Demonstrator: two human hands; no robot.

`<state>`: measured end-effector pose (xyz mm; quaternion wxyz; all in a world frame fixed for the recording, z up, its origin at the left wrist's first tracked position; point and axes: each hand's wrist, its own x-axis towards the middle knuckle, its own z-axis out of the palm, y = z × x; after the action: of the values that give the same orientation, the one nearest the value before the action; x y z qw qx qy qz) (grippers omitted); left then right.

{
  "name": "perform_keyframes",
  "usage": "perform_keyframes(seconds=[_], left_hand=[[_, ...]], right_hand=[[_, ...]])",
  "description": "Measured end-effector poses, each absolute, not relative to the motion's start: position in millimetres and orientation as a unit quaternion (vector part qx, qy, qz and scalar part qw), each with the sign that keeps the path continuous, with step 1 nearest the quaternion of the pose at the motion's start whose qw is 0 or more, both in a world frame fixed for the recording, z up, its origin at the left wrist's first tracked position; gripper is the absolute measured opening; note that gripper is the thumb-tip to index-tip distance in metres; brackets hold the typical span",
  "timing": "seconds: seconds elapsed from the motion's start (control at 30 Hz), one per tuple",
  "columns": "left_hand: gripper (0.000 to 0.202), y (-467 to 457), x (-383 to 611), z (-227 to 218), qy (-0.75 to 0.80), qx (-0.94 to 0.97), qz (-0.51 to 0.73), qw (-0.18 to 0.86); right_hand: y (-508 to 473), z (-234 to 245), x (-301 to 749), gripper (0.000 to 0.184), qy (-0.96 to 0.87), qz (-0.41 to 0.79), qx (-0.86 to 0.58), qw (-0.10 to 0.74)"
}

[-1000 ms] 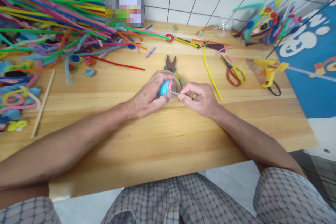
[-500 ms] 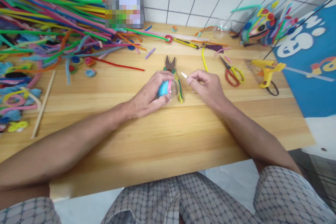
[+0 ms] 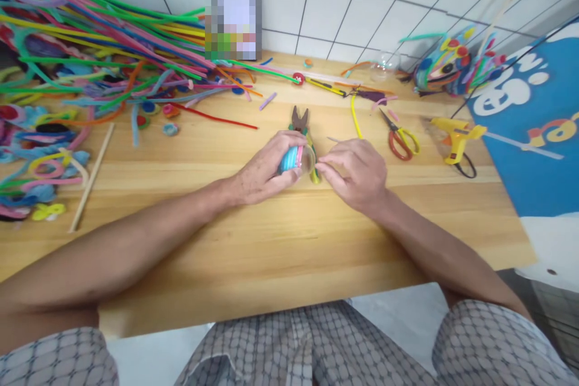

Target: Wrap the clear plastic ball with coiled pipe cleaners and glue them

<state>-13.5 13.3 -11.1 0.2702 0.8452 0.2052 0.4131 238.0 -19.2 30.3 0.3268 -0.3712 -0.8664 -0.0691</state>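
In my left hand (image 3: 266, 172) is a clear plastic ball (image 3: 308, 160), its left part wrapped in blue and pink pipe cleaner (image 3: 289, 160). Fingers curl over the top and the thumb presses from below. My right hand (image 3: 355, 172) is closed in a pinch, fingertips close to the ball's bare right side. What the pinch holds is too small to make out. A thin greyish tip (image 3: 333, 140) pokes out behind the right fingers. Pliers (image 3: 299, 120) with green and yellow handles lie just behind the ball, jaws apart, partly covered by it.
Pipe cleaners (image 3: 113, 18) heap at the back left, beside a wooden stick (image 3: 93, 178). Scissors (image 3: 400, 139) and a yellow glue gun (image 3: 459, 137) lie to the right. Behind them are a yellow cutter (image 3: 325, 85), another clear ball (image 3: 384, 65) and a colourful pipe-cleaner figure (image 3: 446, 66).
My right hand has turned and come closer to the ball; the white tip that showed at its fingers is no longer visible. My left hand keeps its hold. The view has shifted slightly.
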Motion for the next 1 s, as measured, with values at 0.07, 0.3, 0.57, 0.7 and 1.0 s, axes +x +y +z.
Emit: perform_keyframes(seconds=[0.07, 0.3, 0.57, 0.7, 1.0], left_hand=[[0.044, 13, -13, -11, 0.205, 0.842, 0.418, 0.273], [0.043, 14, -13, -12, 0.200, 0.837, 0.419, 0.290], [0.040, 14, -12, -12, 0.189, 0.839, 0.427, 0.278], [0.042, 14, -13, -12, 0.184, 0.841, 0.428, 0.277], [0.042, 13, -12, -12, 0.201, 0.838, 0.420, 0.286]], right_hand=[[-25, 26, 237, 0.019, -0.878, -0.080, -0.352, 0.315], [-36, 6, 239, 0.054, -0.895, -0.073, -0.317, 0.305], [-35, 4, 238, 0.058, -0.901, -0.080, -0.314, 0.289], [-36, 2, 238, 0.054, -0.903, -0.066, -0.331, 0.266], [-36, 4, 236, 0.055, -0.902, -0.079, -0.326, 0.272]])
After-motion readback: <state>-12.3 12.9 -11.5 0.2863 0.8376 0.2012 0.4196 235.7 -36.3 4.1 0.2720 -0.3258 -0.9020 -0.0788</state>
